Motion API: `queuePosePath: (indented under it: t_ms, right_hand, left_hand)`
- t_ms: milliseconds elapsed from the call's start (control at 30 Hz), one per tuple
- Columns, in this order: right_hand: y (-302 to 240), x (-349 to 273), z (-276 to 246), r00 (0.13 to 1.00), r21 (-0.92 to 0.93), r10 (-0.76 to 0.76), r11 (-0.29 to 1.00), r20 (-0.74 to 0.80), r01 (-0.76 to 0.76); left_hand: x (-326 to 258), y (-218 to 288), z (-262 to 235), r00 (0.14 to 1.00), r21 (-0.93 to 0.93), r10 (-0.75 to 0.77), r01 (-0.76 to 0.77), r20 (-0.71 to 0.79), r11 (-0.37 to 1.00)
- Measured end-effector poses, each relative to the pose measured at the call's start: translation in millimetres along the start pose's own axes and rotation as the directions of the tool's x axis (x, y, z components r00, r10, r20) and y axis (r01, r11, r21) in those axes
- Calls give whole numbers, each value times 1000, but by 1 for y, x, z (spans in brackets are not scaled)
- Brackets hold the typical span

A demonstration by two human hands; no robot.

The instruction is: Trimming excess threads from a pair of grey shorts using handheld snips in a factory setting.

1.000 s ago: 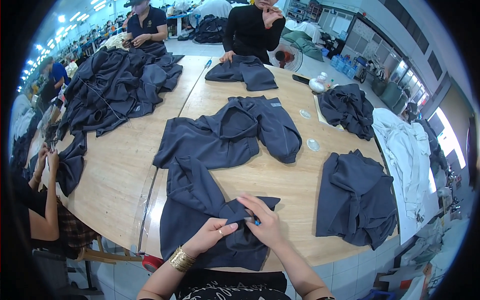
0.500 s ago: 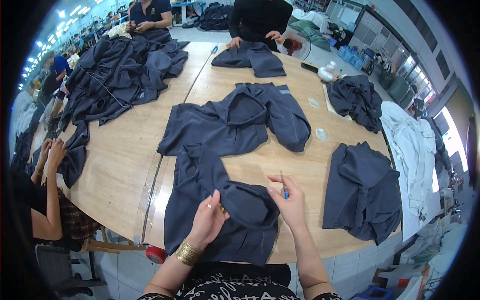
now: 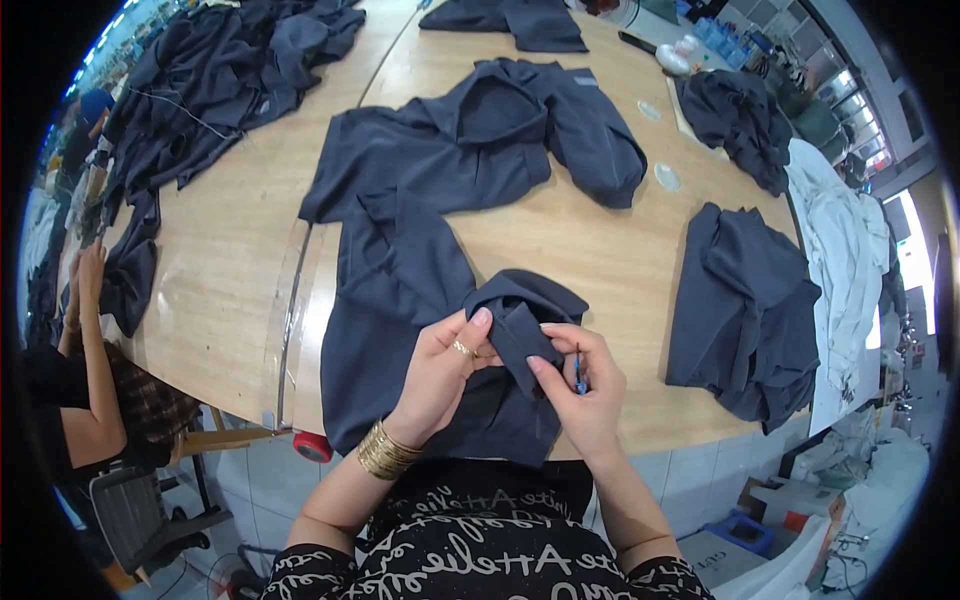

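Note:
Close in front of me on the wooden table lies a dark grey garment [image 3: 375, 330]. A folded, banded end of it, perhaps a cuff, is raised between my hands. My left hand [image 3: 435, 375] pinches this fabric between thumb and fingers. On the other side, my right hand [image 3: 585, 390] grips the folded band with thumb and fingertips. A small blue tool with a thin dark blade, which looks like thread snips [image 3: 581, 375], is tucked in the right hand as well. Parts of the fabric behind my fingers are hidden.
Another dark garment [image 3: 430, 150] is spread just beyond. Folded dark clothing [image 3: 745, 310] lies on the right, near white cloth [image 3: 840, 270]. A large dark heap [image 3: 220, 90] covers the far left. At the left edge a co-worker's hands [image 3: 85, 275] handle dark cloth. A seam crosses the table [image 3: 230, 260].
My right hand has moved left onto the fabric and taken hold of it. The garment's end is lifted and folded between both hands. The view has tilted downward.

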State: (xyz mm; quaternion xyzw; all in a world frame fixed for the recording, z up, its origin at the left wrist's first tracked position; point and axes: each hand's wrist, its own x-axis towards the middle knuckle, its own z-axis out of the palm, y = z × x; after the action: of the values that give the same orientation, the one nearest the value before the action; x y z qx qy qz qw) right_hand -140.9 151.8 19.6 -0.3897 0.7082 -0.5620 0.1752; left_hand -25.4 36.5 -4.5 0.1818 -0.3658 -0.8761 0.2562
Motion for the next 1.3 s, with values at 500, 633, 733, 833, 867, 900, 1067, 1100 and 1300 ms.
queuePosePath:
  t_ms: [500,633,733,833,867,900,1067,1100,1300]
  right_hand:
    - [3,-8,-27,994,-61,64,996,85,-58]
    - [0,-7,-30,999,-132,1,991,38,4]
    - [-3,-10,-32,999,-128,-7,992,48,13]
    - [-2,-11,-27,1000,-141,-27,990,-3,27]
    - [-1,-12,-26,1000,-95,-18,995,-20,16]
    - [0,-13,-25,999,-49,-8,999,-37,6]
    - [-7,-16,-33,1000,-123,-8,992,-10,7]
    - [-7,-16,-33,1000,-132,4,991,-18,-7]
    - [5,-20,-34,991,-217,-133,967,29,136]
  left_hand:
    - [-1,-4,3,993,123,-114,111,16,986]
    - [2,-1,9,992,107,-130,130,-8,986]
    - [2,-5,10,991,118,-135,137,-23,984]
    - [2,-6,14,990,129,-136,139,-37,982]
    - [1,-6,17,989,119,-139,144,-48,982]
    - [1,-4,20,989,120,-142,146,-46,982]
    - [0,-2,24,979,88,-182,189,-90,978]
    - [0,-3,23,979,90,-182,190,-89,978]
    - [1,-7,23,977,89,-180,190,-111,978]
